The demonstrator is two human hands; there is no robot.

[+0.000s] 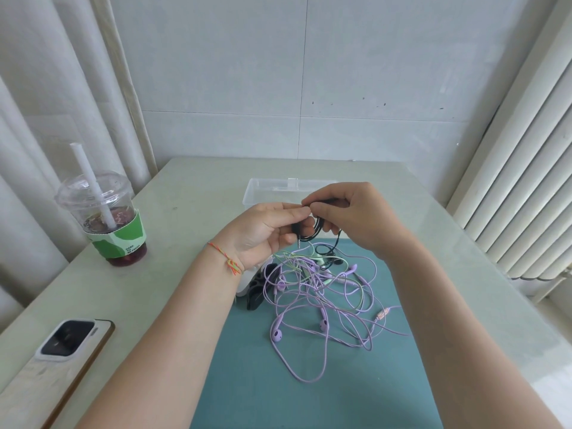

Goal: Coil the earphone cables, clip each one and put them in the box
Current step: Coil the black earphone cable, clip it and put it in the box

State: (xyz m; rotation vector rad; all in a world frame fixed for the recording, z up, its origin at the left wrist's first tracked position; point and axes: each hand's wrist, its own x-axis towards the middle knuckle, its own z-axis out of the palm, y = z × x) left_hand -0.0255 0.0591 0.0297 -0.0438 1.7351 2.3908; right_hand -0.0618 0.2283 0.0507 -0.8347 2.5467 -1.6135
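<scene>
Both hands are raised above the teal mat [253, 382], in front of a clear plastic box [257, 188]. My left hand [266, 233] holds a small coil of black earphone cable [311, 235] between thumb and fingers. My right hand [349, 216] pinches the same cable at the top of the coil. The black earbuds [335, 261] and jack hang below the hands. A tangle of purple earphones [322, 308], mixed with a pale green cable [320, 260], lies on the mat. Black clips [258, 287] sit left of the tangle.
An iced drink cup with a straw [106, 218] stands at the table's left. A phone [52, 366] lies face down at the near left edge. The wall is behind the table, with a curtain at left and a radiator at right.
</scene>
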